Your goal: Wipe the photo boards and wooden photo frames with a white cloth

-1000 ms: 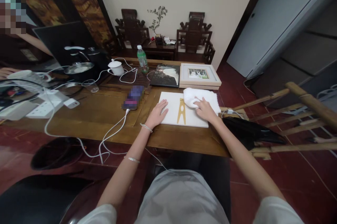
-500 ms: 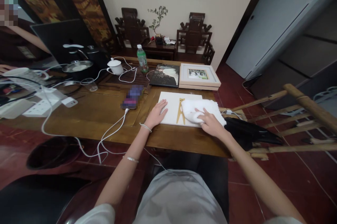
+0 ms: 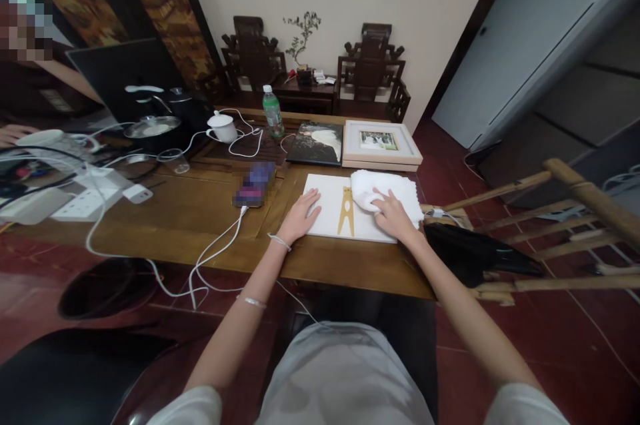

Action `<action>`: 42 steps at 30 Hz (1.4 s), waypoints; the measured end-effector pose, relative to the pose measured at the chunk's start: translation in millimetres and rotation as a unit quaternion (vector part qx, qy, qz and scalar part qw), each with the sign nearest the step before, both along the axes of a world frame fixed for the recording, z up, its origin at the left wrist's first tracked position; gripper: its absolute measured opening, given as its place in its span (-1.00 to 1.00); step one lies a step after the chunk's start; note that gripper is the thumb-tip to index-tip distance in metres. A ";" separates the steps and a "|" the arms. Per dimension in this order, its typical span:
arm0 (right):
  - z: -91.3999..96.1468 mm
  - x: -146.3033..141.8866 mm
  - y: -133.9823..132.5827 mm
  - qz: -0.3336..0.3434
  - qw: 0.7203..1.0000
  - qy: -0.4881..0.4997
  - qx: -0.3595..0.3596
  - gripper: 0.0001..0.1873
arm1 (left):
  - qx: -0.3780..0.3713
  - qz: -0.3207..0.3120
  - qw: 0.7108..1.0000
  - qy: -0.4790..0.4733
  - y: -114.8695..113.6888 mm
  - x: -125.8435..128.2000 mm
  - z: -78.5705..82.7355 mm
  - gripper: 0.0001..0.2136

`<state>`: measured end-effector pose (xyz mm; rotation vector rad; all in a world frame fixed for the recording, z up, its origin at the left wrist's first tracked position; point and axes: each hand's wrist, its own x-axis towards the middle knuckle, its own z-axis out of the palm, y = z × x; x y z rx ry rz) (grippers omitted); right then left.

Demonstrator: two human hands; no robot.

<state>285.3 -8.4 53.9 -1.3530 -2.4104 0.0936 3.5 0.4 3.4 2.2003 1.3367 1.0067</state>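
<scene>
A flat white board (image 3: 327, 186) lies on the wooden table before me, with a gold long-legged animal shape (image 3: 347, 210) on its face. My left hand (image 3: 301, 213) rests flat on the board's left edge, fingers stretched and thumb apart, holding nothing. On the board's right half, my right hand (image 3: 393, 212) has its fingers pressed into a bunched white towel (image 3: 383, 184). The towel covers the board's upper right part and hangs past its right side. Folds of the towel hide some of my right fingertips. The gold shape shows fully, left of the towel.
Behind the board lie a dark picture panel (image 3: 316, 144) and a light wooden photo frame (image 3: 383, 160). A phone (image 3: 254, 185) on a charging cable, a green bottle (image 3: 273, 113), a lidded white cup (image 3: 223, 126) and power strips (image 3: 87, 202) stand leftward. Another person's arm shows far left.
My right hand has pushed the towel away from me across the board, uncovering more of the gold shape and the board's lower right edge. My left hand stays on the board's left edge.
</scene>
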 end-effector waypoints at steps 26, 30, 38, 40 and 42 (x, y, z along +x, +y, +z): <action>2.7 4.7 -16.0 0.026 1.000 0.010 -0.012 -0.62 | -0.007 -0.002 1.000 -0.002 -0.2 -0.5 2.2 -0.56; 1.3 4.9 -46.8 0.037 0.999 0.005 -0.008 -0.63 | -0.002 -0.001 1.000 0.003 -1.3 0.4 3.5 -0.54; 1.3 12.4 -74.0 0.093 0.996 0.017 -0.001 -0.64 | -0.014 -0.002 1.000 -0.005 -2.0 0.3 4.4 -0.55; 1.4 13.5 -67.4 0.094 0.995 0.015 -0.004 -0.63 | -0.015 0.000 1.000 -0.004 -2.2 0.1 4.5 -0.56; 1.7 14.1 -58.3 0.091 0.996 0.015 -0.007 -0.62 | -0.014 0.001 1.000 -0.001 -2.3 -0.1 4.6 -0.55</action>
